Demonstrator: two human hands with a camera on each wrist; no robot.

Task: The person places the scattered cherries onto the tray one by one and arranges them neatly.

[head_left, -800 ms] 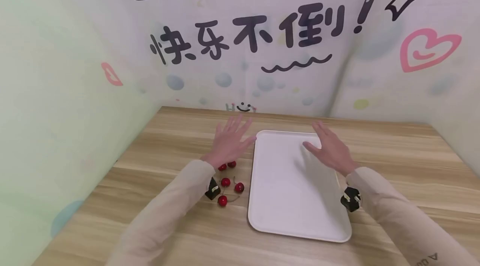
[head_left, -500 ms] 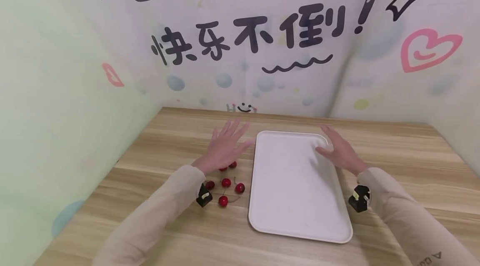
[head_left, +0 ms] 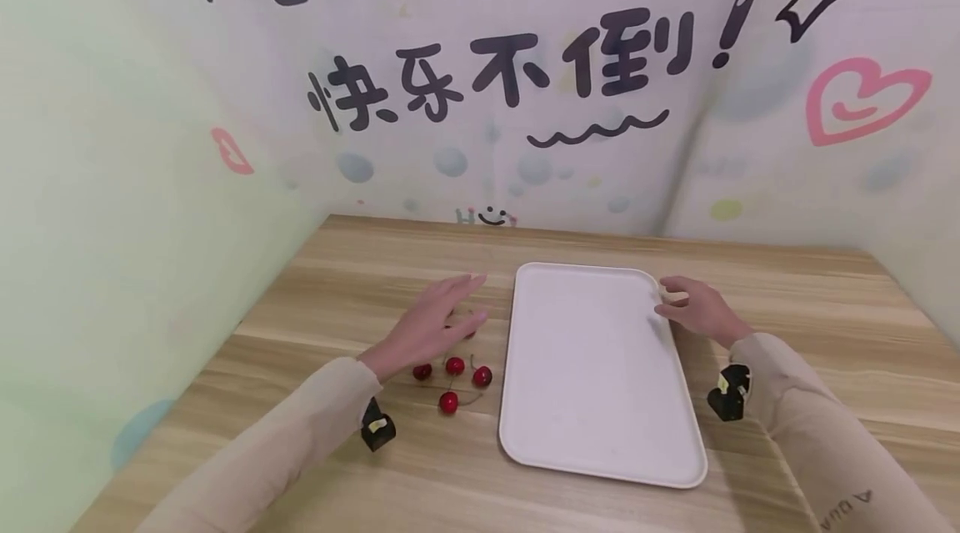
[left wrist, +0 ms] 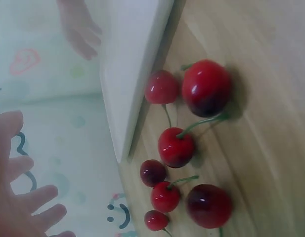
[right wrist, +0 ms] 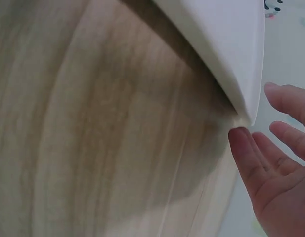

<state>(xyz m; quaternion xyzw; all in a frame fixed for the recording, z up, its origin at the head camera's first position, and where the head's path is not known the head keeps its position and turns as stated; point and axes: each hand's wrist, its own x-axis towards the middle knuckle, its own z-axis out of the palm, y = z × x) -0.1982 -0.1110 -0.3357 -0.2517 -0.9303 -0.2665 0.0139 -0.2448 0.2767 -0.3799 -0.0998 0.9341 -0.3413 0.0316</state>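
Several red cherries (head_left: 454,365) with stems lie on the wooden table, left of a white rectangular tray (head_left: 592,383). My left hand (head_left: 423,324) hovers over the far cherries with its fingers extended, holding nothing, and hides part of them. In the left wrist view, the cherries (left wrist: 176,147) lie loose beside the tray's side, apart from the fingers. At the tray's far right edge is my right hand (head_left: 701,312), its fingers slightly bent around the rim. The right wrist view has its fingertips (right wrist: 239,136) close to the tray corner (right wrist: 248,111); whether they touch, I cannot tell.
The wooden table (head_left: 375,475) extends on both sides of the tray and in front of it. A printed wall cloth (head_left: 487,158) with lettering stands behind the table's far edge. Black wrist cameras (head_left: 378,424) hang below both sleeves.
Both hands have moved apart and lower. The left went left and nearer over the cherries, its fingers less spread; the right moved from above the tray to its right rim. Tray and cherries stay put.
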